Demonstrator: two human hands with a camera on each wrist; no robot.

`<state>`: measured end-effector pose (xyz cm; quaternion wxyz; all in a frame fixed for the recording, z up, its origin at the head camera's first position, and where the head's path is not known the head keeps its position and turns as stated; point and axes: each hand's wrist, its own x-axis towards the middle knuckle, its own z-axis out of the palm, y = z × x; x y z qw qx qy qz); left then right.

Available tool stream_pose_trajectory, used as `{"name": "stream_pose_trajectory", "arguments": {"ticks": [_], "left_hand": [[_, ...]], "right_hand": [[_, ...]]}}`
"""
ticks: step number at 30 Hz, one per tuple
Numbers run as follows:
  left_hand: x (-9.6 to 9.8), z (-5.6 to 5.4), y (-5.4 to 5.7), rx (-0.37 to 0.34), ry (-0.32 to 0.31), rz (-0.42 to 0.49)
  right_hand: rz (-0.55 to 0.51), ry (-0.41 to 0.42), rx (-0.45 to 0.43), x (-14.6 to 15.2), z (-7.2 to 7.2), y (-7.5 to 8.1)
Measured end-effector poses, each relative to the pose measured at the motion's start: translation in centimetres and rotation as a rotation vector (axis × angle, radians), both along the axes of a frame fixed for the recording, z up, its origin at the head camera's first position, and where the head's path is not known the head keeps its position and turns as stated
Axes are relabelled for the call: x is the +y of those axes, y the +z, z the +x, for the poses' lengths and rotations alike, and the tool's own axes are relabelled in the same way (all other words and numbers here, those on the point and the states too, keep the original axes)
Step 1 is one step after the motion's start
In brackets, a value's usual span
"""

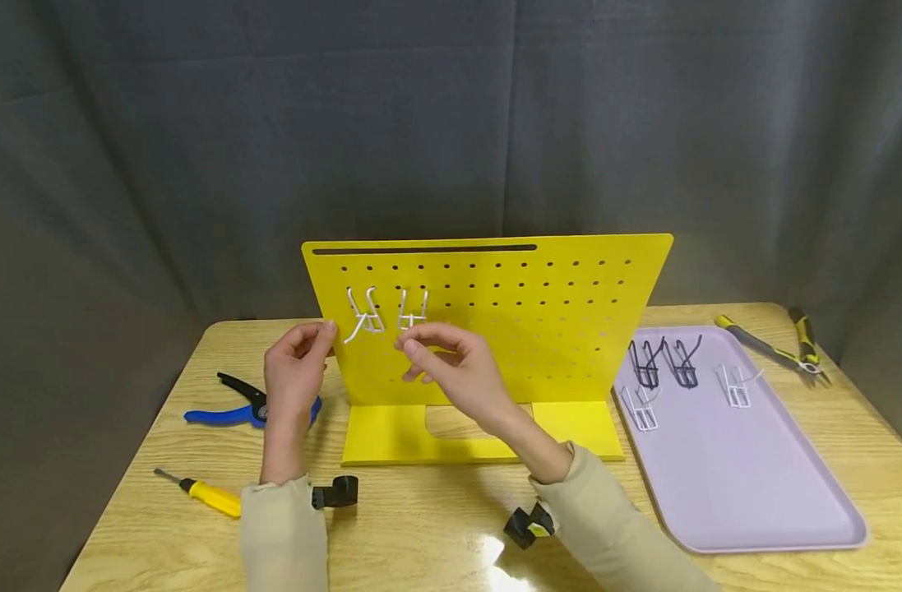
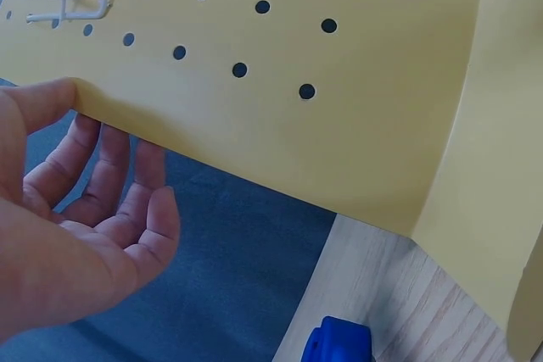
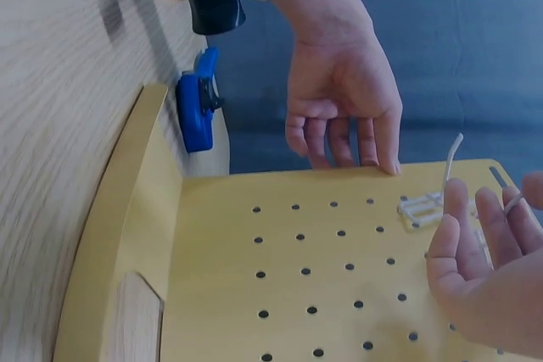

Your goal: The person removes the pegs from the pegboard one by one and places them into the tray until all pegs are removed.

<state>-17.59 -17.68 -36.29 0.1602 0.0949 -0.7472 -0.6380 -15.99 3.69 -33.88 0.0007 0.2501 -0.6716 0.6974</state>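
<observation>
Left hand (image 1: 295, 366) pinches near edge of yellow perforated board (image 1: 554, 345). White wire hook (image 1: 373, 323) looks hung between hands; second white hook (image 1: 412, 317) at board in right hand's (image 1: 458, 366) pinch, seating unclear. Off board: four wire hooks (image 1: 648, 376), lilac rectangular tray (image 1: 754, 485), beyond right hand.

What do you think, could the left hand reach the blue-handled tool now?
Probably yes: the blue-handled tool lies on the table close by, with nothing seen on top. The left hand would likely have to release the yellow pegboard first.
</observation>
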Motion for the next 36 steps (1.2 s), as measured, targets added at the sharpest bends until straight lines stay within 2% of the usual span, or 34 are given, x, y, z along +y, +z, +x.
{"name": "stream_pose_trajectory", "arguments": {"ticks": [9,29,36], "left_hand": [[-0.1,0.0,0.0,-0.005,-0.002,0.001],[0.0,0.0,-0.1,-0.016,0.007,-0.016],[0.0,0.0,-0.1,-0.014,0.002,-0.009]], "right_hand": [[0.040,0.037,0.058,1.9,-0.1,0.1],[0.058,-0.003,0.036,5.6,0.2,-0.6],[0.064,-0.028,0.033,7.2,0.8,-1.0]]}}
